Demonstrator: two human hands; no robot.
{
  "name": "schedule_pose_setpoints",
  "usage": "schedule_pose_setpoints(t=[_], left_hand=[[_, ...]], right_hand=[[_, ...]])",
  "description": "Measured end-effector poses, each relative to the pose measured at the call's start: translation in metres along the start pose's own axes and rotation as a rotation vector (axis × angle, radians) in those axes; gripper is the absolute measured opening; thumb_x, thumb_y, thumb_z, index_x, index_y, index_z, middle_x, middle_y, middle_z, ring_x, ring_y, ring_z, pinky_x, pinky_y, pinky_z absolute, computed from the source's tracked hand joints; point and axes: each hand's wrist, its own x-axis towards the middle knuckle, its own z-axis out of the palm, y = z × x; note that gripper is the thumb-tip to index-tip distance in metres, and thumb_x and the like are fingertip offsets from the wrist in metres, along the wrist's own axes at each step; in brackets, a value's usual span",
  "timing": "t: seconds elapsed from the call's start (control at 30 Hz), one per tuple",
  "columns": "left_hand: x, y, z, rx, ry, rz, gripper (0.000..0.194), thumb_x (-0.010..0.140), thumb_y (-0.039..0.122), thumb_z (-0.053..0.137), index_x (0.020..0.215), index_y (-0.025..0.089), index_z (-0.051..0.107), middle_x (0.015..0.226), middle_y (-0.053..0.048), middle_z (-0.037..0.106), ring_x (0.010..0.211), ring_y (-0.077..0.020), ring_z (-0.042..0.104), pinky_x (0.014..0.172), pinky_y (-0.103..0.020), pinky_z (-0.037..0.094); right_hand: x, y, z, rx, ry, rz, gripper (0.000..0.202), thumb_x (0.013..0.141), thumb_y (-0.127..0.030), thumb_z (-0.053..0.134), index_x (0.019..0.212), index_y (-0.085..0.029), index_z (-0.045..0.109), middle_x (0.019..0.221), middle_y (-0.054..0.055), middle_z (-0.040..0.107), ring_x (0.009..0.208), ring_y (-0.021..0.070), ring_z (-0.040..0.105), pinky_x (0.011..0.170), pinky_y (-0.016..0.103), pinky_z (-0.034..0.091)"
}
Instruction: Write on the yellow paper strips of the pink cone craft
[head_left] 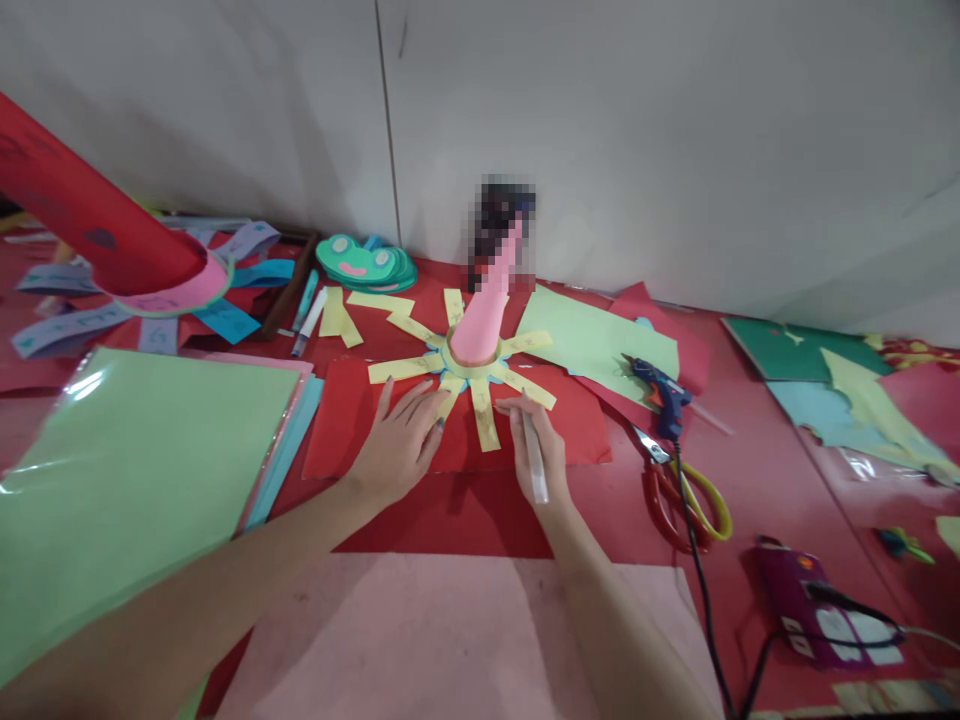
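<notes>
A pink paper cone (pixel 481 325) stands on red paper (pixel 352 430), ringed at its base by yellow paper strips (pixel 484 425) that spread out like rays, several with pen marks. My left hand (pixel 397 440) lies with its fingers stretched over a lower-left strip, near the cone's base. In my right hand (pixel 541 440) is a white pen (pixel 535 465), gripped with its tip end toward the strips at the lower right. The tip itself is too small to make out.
Right of my hands lie a glue gun (pixel 660 390) with a black cord, scissors (pixel 682 490) and a purple box (pixel 817 610). Green sheets (pixel 150 460) fill the left. Behind are green frog cutouts (pixel 364 262), pens (pixel 307 315) and a red paper tube (pixel 112 210).
</notes>
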Motion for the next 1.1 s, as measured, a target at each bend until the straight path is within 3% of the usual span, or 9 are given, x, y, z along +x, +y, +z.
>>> schedule_pose_setpoints(t=[0.1, 0.2, 0.3, 0.37, 0.47, 0.83, 1.1], left_hand=[[0.001, 0.0, 0.0, -0.02, 0.092, -0.139, 0.036, 0.091, 0.019, 0.033, 0.124, 0.016, 0.045, 0.124, -0.011, 0.06, 0.125, -0.025, 0.049, 0.113, -0.053, 0.021], [0.001, 0.001, 0.0, 0.016, 0.14, -0.208, 0.036, 0.087, 0.017, 0.038, 0.121, 0.014, 0.046, 0.119, -0.014, 0.061, 0.116, -0.0286, 0.053, 0.104, -0.052, 0.035], [0.001, 0.003, 0.001, 0.078, 0.139, -0.208, 0.037, 0.085, 0.017, 0.039, 0.12, 0.012, 0.048, 0.113, -0.016, 0.062, 0.109, -0.031, 0.054, 0.096, -0.051, 0.04], [0.001, 0.003, 0.002, 0.097, 0.136, -0.207, 0.036, 0.085, 0.017, 0.04, 0.12, 0.012, 0.048, 0.112, -0.015, 0.062, 0.107, -0.0306, 0.055, 0.095, -0.05, 0.039], [0.001, 0.001, 0.001, 0.125, 0.129, -0.181, 0.036, 0.088, 0.02, 0.039, 0.122, 0.012, 0.048, 0.114, -0.015, 0.063, 0.107, -0.0296, 0.057, 0.099, -0.05, 0.036], [0.01, -0.015, -0.007, 0.238, 0.088, -0.129, 0.043, 0.093, 0.025, 0.032, 0.132, 0.011, 0.043, 0.125, -0.015, 0.06, 0.117, -0.0269, 0.055, 0.113, -0.051, 0.02], [0.01, -0.018, -0.005, 0.205, 0.075, -0.171, 0.044, 0.093, 0.026, 0.032, 0.133, 0.013, 0.043, 0.126, -0.013, 0.058, 0.121, -0.0259, 0.051, 0.114, -0.051, 0.02]], right_hand=[[0.0, 0.004, -0.003, -0.149, 0.081, -0.009, 0.023, 0.094, -0.029, 0.041, 0.1, -0.02, 0.062, 0.089, 0.004, 0.067, 0.081, 0.0158, 0.062, 0.075, 0.03, 0.05], [0.003, 0.013, -0.006, -0.356, 0.264, -0.061, 0.025, 0.093, -0.029, 0.041, 0.101, -0.018, 0.062, 0.082, 0.006, 0.067, 0.085, 0.0196, 0.06, 0.083, 0.037, 0.049], [0.006, 0.025, -0.006, -0.45, 0.268, -0.08, 0.026, 0.093, -0.028, 0.04, 0.109, -0.018, 0.057, 0.118, 0.013, 0.064, 0.115, 0.0244, 0.056, 0.099, 0.046, 0.042], [0.005, 0.03, -0.004, -0.515, 0.186, -0.017, 0.027, 0.093, -0.029, 0.038, 0.112, -0.02, 0.055, 0.129, 0.012, 0.06, 0.127, 0.0257, 0.049, 0.106, 0.051, 0.036], [0.003, 0.032, -0.001, -0.568, 0.138, 0.02, 0.026, 0.094, -0.03, 0.038, 0.111, -0.019, 0.055, 0.132, 0.012, 0.059, 0.13, 0.0253, 0.047, 0.11, 0.053, 0.031], [0.004, 0.029, 0.0, -0.586, 0.13, 0.029, 0.026, 0.093, -0.028, 0.04, 0.11, -0.019, 0.057, 0.132, 0.012, 0.058, 0.128, 0.0235, 0.049, 0.11, 0.051, 0.03], [0.003, 0.029, -0.001, -0.561, 0.124, 0.002, 0.025, 0.092, -0.027, 0.04, 0.109, -0.019, 0.057, 0.128, 0.013, 0.061, 0.125, 0.0233, 0.051, 0.109, 0.052, 0.031]])
